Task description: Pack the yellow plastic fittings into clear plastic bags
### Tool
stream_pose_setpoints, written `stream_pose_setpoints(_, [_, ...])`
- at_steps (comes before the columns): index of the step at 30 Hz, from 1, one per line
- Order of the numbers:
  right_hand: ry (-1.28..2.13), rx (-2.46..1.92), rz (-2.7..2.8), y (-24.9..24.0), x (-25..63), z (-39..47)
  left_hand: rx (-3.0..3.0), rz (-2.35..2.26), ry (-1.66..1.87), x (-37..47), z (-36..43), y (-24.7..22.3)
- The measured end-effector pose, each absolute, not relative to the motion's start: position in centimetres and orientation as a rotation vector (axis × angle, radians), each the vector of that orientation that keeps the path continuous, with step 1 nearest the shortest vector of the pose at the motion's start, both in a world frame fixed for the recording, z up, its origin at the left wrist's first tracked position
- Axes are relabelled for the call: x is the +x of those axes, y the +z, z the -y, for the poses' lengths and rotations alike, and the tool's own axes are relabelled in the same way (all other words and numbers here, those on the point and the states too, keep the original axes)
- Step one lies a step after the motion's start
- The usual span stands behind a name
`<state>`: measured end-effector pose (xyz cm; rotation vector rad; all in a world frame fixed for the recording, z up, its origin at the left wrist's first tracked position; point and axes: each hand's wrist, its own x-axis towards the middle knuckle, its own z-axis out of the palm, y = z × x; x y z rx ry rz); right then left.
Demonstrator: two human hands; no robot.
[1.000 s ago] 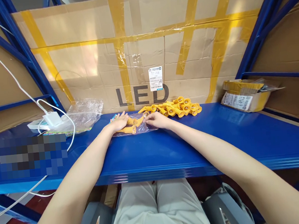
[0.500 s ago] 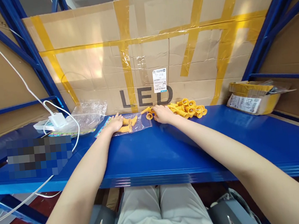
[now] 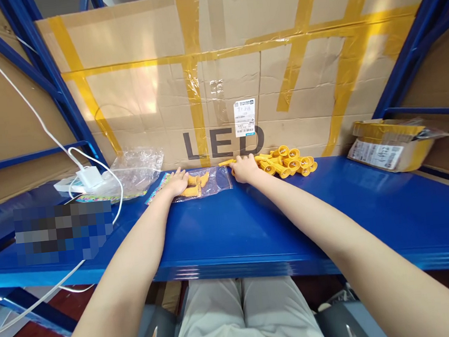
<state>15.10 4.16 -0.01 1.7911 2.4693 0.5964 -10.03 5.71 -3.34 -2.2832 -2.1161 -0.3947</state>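
Observation:
My left hand [image 3: 178, 183] lies flat, fingers spread, on a clear plastic bag [image 3: 220, 180] with a colourful printed end. Several yellow plastic pieces [image 3: 192, 192] show inside the bag. Over the left end of a heap of yellow horn-shaped plastic pieces [image 3: 293, 154] is my right hand [image 3: 245, 169], its fingers curled down and closed. A bit of a yellow horn-shaped piece peeks out at those fingertips, mostly hidden by the hand. One more thin yellow piece [image 3: 226, 163] pokes out just left of it.
A big taped cardboard sheet [image 3: 154, 101] stands along the back of the blue shelf [image 3: 230, 231]. Toward the left lie more clear plastic bags [image 3: 137, 169], a white plug [image 3: 89, 177] with cables, and a blurred-out object [image 3: 56, 232]. A small open carton [image 3: 391, 149] sits at the right.
My right hand has closed over the round-ended yellow piece that lay beside its fingertips. My left hand stays on the bag. The whole view has shifted slightly.

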Motion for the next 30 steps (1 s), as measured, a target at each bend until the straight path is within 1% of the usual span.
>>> stream_pose_setpoints(6, [0.666, 1.839, -2.448, -0.6, 16.0, -4.2, -2.267, 2.143, -0.374, -10.2, -5.7, -3.3])
stream_pose_setpoints(11, [0.633, 1.918, -2.452, -0.4, 16.3, -4.2, -2.286, 2.16, -0.305, -9.7, -5.1, -2.9])
stream_pose_setpoints(16, [0.588, 1.824, -2.565, 0.3, 17.3, -4.6, -2.254, 2.161, -0.318, -9.8, -5.4, -3.0])
stream_pose_setpoints(20, [0.392, 1.685, -2.807, 0.7, 18.6, -5.6, -2.268, 2.139, -0.303, -10.2, -5.8, -3.3])
stream_pose_setpoints(22, [0.367, 1.69, -2.972, 0.7, 19.2, -6.2, -2.277, 2.118, -0.296, -10.4, -6.0, -3.4])
stream_pose_setpoints(25, [0.426, 1.722, -3.234, 0.8, 19.9, -6.7, -2.269, 2.112, -0.3, -10.5, -6.1, -3.6])
stream_pose_setpoints(30, [0.58, 1.65, -3.647, 1.7, 20.6, -5.5, -2.256, 2.146, -0.359, -10.2, -6.0, -3.5])
